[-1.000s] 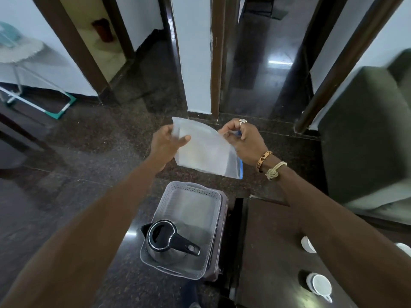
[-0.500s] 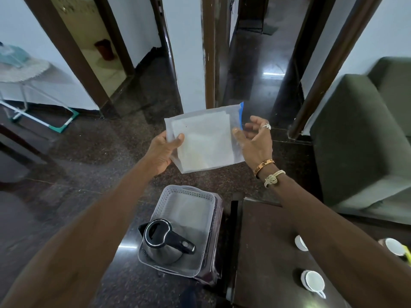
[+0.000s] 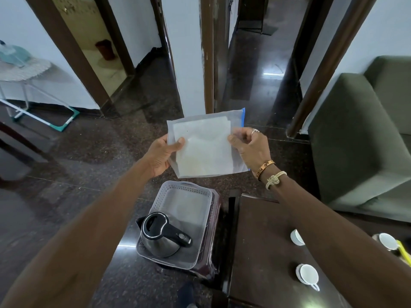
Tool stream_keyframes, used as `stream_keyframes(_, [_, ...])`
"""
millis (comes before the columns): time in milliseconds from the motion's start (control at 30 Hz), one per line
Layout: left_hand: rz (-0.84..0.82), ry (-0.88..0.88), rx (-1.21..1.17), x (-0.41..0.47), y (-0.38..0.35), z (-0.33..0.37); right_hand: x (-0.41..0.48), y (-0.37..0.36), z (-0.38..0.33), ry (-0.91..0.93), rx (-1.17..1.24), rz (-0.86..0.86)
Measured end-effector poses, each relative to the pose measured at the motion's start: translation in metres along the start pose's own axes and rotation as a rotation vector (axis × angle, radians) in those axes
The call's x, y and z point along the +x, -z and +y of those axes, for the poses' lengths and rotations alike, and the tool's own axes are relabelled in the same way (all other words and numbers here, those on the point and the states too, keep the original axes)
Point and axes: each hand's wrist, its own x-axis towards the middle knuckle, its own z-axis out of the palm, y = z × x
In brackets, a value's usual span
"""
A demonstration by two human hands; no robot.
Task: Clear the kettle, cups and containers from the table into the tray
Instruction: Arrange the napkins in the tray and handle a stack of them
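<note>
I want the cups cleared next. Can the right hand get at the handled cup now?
Probably not yet: the right hand pinches the pouch, which the left hand also holds. The cup stands uncovered on the table, so once freed, likely yes.

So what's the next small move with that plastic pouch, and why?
Likely lower the pouch into the free far half of the tray: the left hand and right hand both hold it up beyond the rim, and the kettle already sits at its near end.

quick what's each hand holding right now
Left hand: grips the left edge of the frosted plastic pouch with a blue strip.
Right hand: pinches the same pouch's right side.
</note>
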Motion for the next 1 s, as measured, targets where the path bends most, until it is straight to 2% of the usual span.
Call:
stream_keyframes(100, [0.027, -0.007, -0.029, -0.003, -0.003, -0.002, -0.01, 0.004, -0.01, -0.098, 0.283, -0.042])
stream_keyframes(200, [0.052, -0.022, -0.045, -0.005, -0.004, -0.003, -0.013, 0.007, -0.015, -0.295, 0.545, -0.038])
stream_keyframes(267, [0.054, -0.032, -0.044, -0.006, -0.004, -0.004, -0.012, 0.009, -0.013, -0.364, 0.613, -0.095])
stream_keyframes(400, [0.028, -0.036, -0.057, -0.01, -0.004, -0.004, -0.018, 0.016, -0.003, -0.3, 0.481, -0.333])
stream_keyframes(500, [0.005, -0.021, -0.059, -0.014, -0.006, -0.005, -0.024, 0.017, 0.0, -0.288, 0.476, -0.449])
stream_keyframes(800, [-0.111, 0.067, -0.076, -0.021, -0.007, -0.006, -0.03, 0.009, 0.002, -0.155, 0.119, -0.446])
stream_keyframes(900, [-0.11, 0.075, -0.096, -0.023, -0.008, -0.006, -0.034, 0.003, 0.003, -0.164, 0.161, -0.433])
stream_keyframes(1000, [-0.031, 0.047, -0.153, -0.021, -0.005, -0.011, -0.042, 0.002, -0.014, -0.197, 0.235, -0.43])
